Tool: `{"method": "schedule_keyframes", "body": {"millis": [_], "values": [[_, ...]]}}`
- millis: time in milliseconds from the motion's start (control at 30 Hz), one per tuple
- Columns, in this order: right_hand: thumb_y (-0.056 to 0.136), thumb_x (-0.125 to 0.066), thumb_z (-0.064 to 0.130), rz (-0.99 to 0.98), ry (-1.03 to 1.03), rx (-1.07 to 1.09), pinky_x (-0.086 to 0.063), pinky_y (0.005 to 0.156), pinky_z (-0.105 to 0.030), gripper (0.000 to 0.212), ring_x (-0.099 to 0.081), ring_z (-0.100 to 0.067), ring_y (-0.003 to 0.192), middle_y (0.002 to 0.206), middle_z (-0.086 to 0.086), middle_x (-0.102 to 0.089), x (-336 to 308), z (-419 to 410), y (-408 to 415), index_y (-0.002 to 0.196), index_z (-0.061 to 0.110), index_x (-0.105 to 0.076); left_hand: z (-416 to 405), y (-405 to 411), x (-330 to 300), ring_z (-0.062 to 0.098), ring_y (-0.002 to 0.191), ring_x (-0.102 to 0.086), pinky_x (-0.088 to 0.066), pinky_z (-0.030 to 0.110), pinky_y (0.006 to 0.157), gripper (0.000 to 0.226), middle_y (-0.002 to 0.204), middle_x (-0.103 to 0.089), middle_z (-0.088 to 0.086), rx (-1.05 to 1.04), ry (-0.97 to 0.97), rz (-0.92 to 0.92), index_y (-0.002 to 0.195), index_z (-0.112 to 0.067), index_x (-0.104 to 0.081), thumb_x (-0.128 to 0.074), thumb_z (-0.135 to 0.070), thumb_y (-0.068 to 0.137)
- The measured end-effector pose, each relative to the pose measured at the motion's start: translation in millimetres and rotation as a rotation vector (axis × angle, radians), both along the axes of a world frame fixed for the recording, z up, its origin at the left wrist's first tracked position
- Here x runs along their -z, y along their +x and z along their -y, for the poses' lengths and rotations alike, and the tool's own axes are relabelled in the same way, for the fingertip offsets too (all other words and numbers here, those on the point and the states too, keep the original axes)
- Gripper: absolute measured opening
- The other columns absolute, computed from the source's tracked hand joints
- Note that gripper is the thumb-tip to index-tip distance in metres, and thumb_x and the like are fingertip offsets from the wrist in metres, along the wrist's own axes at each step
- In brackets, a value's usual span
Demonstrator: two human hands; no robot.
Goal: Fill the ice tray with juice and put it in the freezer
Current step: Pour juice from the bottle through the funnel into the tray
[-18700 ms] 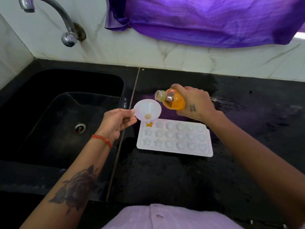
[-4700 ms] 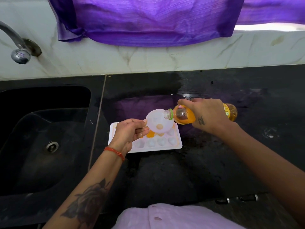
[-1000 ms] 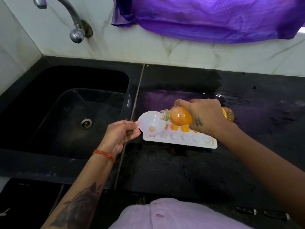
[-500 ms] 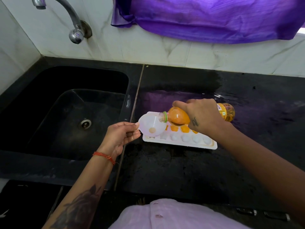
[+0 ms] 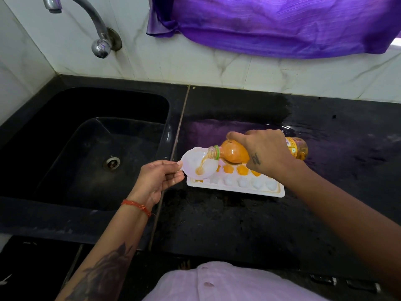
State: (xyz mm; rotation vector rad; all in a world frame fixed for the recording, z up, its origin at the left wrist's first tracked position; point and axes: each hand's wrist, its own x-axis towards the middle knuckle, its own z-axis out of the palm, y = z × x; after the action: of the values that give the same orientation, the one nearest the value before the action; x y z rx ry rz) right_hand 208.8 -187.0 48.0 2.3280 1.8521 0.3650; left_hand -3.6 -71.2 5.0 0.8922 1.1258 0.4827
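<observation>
A white ice tray (image 5: 249, 190) lies on the black counter just right of the sink. Several cells in its far rows hold orange juice; those of the near row look white, apart from the front left one. My left hand (image 5: 159, 178) pinches the tab of a white funnel (image 5: 206, 170) held over the tray's front left corner. My right hand (image 5: 267, 152) grips a plastic juice bottle (image 5: 235, 153), tipped on its side with its open mouth over the funnel. A thin stream of orange juice runs into the funnel.
A black sink (image 5: 97, 144) with a metal drain (image 5: 111, 162) lies to the left, under a chrome tap (image 5: 95, 25). Purple cloth (image 5: 271, 22) hangs over the white tiled wall. The wet black counter (image 5: 238, 222) stretches right and toward me.
The bottle has tipped further and juice now streams into the funnel. The funnel stays over the tray's front left corner.
</observation>
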Motion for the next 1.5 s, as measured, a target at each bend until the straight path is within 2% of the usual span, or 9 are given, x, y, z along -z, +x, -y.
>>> {"method": "schedule_keyframes", "body": {"millis": [333,400,533,767,967,1233,1500], "values": [[0.071,-0.07,0.029,-0.08,0.012,0.059,-0.023,0.052,-0.023,0.072,-0.062,-0.025,0.085,0.094,0.004,-0.064,-8.5,11.8,3.0,0.132,0.042,-0.033,1.0,3.6,-7.2,0.01,0.049,-0.066,-0.053,0.017,0.047,0.003,0.055,-0.07,0.005,0.018,0.023,0.035,0.083,0.003,-0.065,-0.065,0.003,0.08],[0.07,-0.07,0.03,-0.065,0.013,0.064,-0.025,0.053,-0.024,0.073,-0.062,-0.025,0.086,0.095,0.004,-0.064,-9.4,16.6,4.6,0.132,0.042,-0.032,3.0,7.4,-8.4,0.01,0.049,-0.066,-0.053,0.017,0.047,0.001,0.055,-0.07,0.005,0.031,0.02,0.044,0.081,0.003,-0.065,-0.065,0.003,0.08],[0.073,-0.068,0.027,-0.021,0.016,0.069,-0.018,0.05,-0.022,0.069,-0.062,-0.026,0.083,0.092,0.004,-0.064,-8.4,24.8,6.6,0.131,0.042,-0.032,8.2,15.7,-7.9,0.011,0.049,-0.067,-0.053,0.017,0.046,0.002,0.057,-0.071,0.003,0.059,0.012,0.049,0.081,0.003,-0.065,-0.065,0.004,0.08],[0.081,-0.063,0.031,0.07,-0.009,0.058,-0.014,0.048,-0.024,0.064,-0.062,-0.027,0.083,0.097,0.002,-0.064,-5.6,31.7,10.1,0.135,0.039,-0.029,14.0,23.4,-7.1,0.012,0.049,-0.067,-0.053,0.017,0.046,0.006,0.057,-0.071,0.004,0.089,0.01,0.047,0.073,0.0,-0.065,-0.067,0.003,0.078],[0.083,-0.06,0.026,0.089,-0.026,0.054,-0.014,0.047,-0.023,0.062,-0.062,-0.026,0.08,0.094,0.001,-0.064,-4.1,32.8,11.1,0.136,0.036,-0.03,15.7,25.0,-6.7,0.011,0.048,-0.067,-0.053,0.017,0.046,0.004,0.056,-0.07,0.005,0.089,0.002,0.032,0.074,0.0,-0.065,-0.067,0.002,0.078],[0.082,-0.063,0.031,0.072,-0.028,0.054,-0.02,0.05,-0.024,0.063,-0.062,-0.026,0.081,0.094,0.001,-0.064,-4.3,32.1,10.3,0.135,0.037,-0.03,15.9,24.0,-6.3,0.012,0.049,-0.068,-0.053,0.017,0.045,0.002,0.055,-0.07,0.007,0.09,-0.005,0.027,0.076,0.001,-0.066,-0.068,0.002,0.077],[0.077,-0.066,0.03,-0.015,0.019,0.085,-0.027,0.057,-0.026,0.067,-0.062,-0.026,0.086,0.094,0.002,-0.064,-6.2,37.2,11.2,0.134,0.04,-0.032,15.4,23.1,-6.4,0.012,0.051,-0.068,-0.053,0.017,0.046,0.003,0.058,-0.072,0.006,0.089,-0.005,0.037,0.075,0.0,-0.066,-0.068,0.001,0.077]]}}
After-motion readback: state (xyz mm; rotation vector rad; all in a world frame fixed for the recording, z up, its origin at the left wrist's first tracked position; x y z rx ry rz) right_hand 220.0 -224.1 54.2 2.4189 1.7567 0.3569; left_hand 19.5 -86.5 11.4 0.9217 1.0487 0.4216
